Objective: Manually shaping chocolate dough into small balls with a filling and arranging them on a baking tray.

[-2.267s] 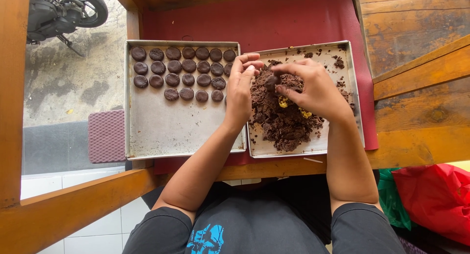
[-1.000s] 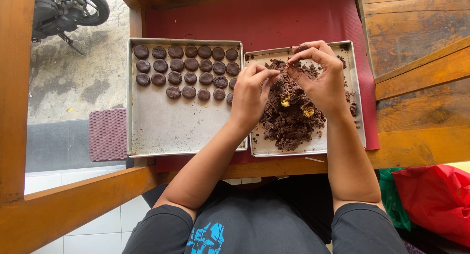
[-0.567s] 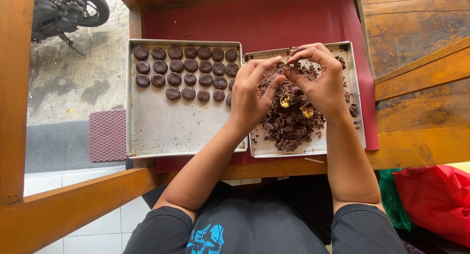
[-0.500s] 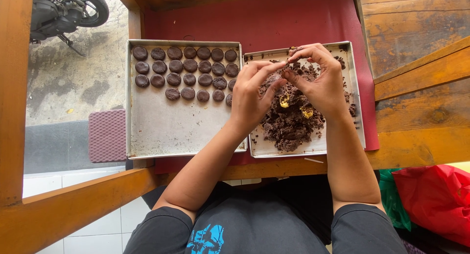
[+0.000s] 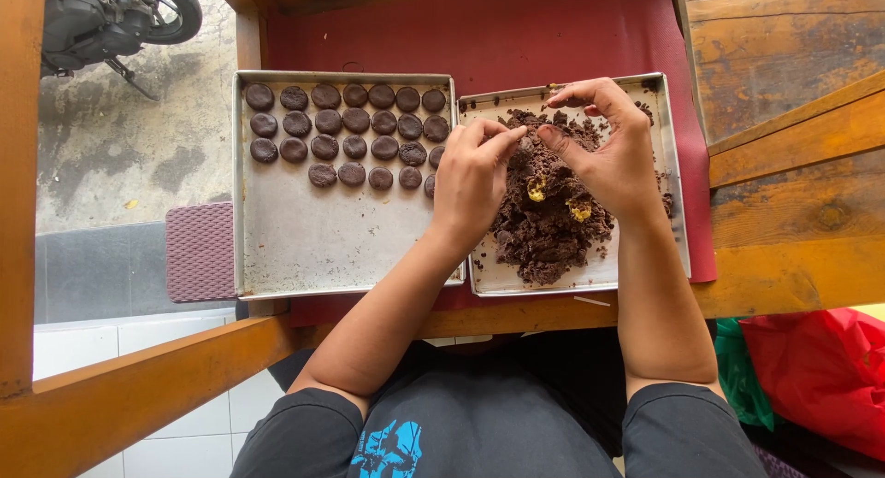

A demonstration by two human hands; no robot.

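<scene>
- Bottom of the frame: the person's dark shirt and 2 bare forearms run up to the trays, with a wooden rail [image 5: 138, 395] crossing in front at lower left.
- Left hand [image 5: 472, 178] sits at frame centre over the seam between both trays, fingers curled in a pinch; a small bit of dough may be nipped there, though I cannot tell for certain.
- Right hand [image 5: 613, 151], centre right, hovers over the pile with thumb and forefinger arched toward the left fingertips, likely shaping 1 small piece between both hands.
- The dark dough pile [image 5: 548, 224] lies under both hands in the right tray [image 5: 678, 201], with yellow flecks showing.
- The left tray [image 5: 277, 257], just beside it, keeps its lower half bare; round dark cookies [image 5: 355, 121] fill rows along its top.
- Both trays rest on a red mat [image 5: 516, 26]; nothing blocks the way between pile and rows.
- Far right: red bag [image 5: 816, 377]. Upper left: a parked motorbike [image 5: 111, 22].
</scene>
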